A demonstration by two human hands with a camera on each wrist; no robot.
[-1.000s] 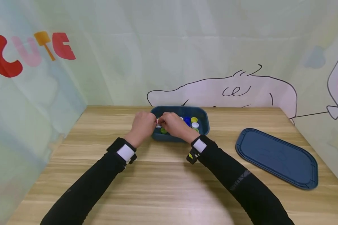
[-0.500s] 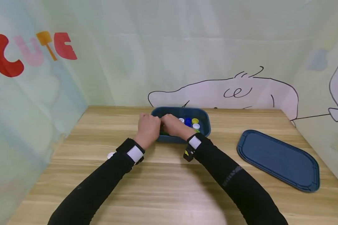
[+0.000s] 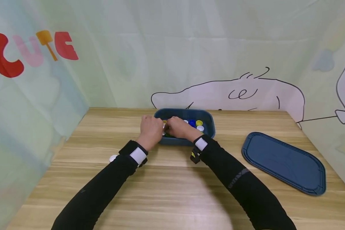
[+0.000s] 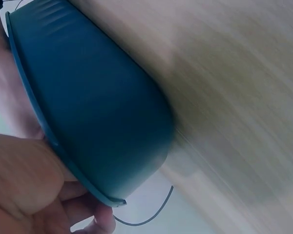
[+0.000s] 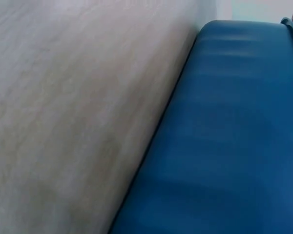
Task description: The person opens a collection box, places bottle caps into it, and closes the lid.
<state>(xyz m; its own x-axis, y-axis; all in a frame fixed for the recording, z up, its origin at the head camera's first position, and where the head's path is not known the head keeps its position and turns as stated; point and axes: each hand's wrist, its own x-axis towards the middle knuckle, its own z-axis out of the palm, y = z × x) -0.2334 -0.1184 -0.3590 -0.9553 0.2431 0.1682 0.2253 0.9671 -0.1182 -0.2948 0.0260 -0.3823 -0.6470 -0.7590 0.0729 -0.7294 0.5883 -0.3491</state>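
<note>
In the head view, my left hand (image 3: 151, 128) is at the left end of a dark blue box (image 3: 209, 127), its fingers bent down behind the knuckles. The right hand (image 3: 179, 127) reaches over the box's front rim, fingertips close to the left hand's. Whitish and yellow bits show between them, but what the fingertips hold is hidden. Inside the box lie several small round caps, among them a yellow cap (image 3: 199, 123), a blue cap (image 3: 192, 123) and a white cap (image 3: 200, 128). The left wrist view has curled fingers (image 4: 78, 207) by the box's rim (image 4: 63, 153).
A dark blue lid (image 3: 284, 163) lies flat at the right of the wooden table (image 3: 166, 198). One white cap (image 3: 113, 158) sits on the table beside the left sleeve (image 3: 103, 187). A printed cloth (image 3: 172, 48) hangs right behind the box.
The left hand and forearm have shifted slightly right, uncovering the white cap on the table. Both hands stay over the box's left part, the right one nearly in place.
</note>
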